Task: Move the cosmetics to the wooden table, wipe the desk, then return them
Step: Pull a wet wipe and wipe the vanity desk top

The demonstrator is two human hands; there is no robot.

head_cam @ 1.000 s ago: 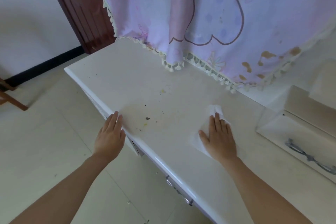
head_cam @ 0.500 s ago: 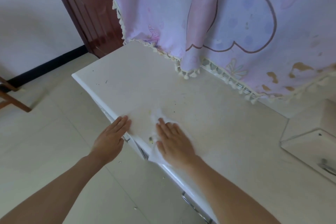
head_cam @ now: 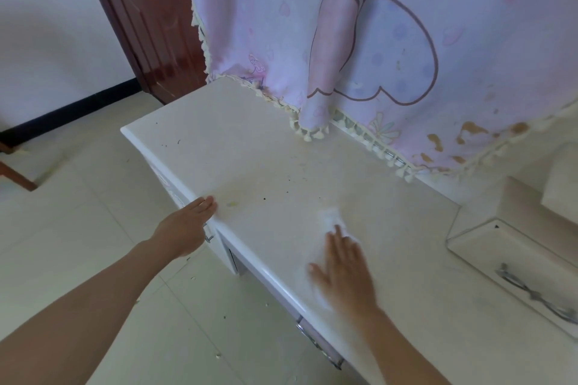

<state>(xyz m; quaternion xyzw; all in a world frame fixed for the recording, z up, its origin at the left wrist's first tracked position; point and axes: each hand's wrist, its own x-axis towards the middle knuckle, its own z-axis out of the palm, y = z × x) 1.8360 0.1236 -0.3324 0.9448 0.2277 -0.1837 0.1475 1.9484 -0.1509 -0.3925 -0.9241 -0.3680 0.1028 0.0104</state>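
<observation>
The cream desk top (head_cam: 237, 147) runs from the left corner toward the lower right, with dark specks and a yellowish spot on it. My right hand (head_cam: 344, 272) lies flat, fingers straight, pressing a white wipe (head_cam: 331, 217) onto the desk near its front edge; the hand is blurred by motion. My left hand (head_cam: 187, 225) is flat, its fingertips resting on the desk's front edge to the left. No cosmetics are in view.
A pink cartoon cloth (head_cam: 359, 50) with tassels hangs over the desk's back. A raised white drawer unit with a metal handle (head_cam: 531, 294) stands at the right. A dark red door (head_cam: 147, 19) is at the back left. Crumbs lie on the tiled floor (head_cam: 78, 203).
My right hand swept the wipe left to the front edge beside my left hand, then back to the right. My left hand has stayed at the desk's front edge.
</observation>
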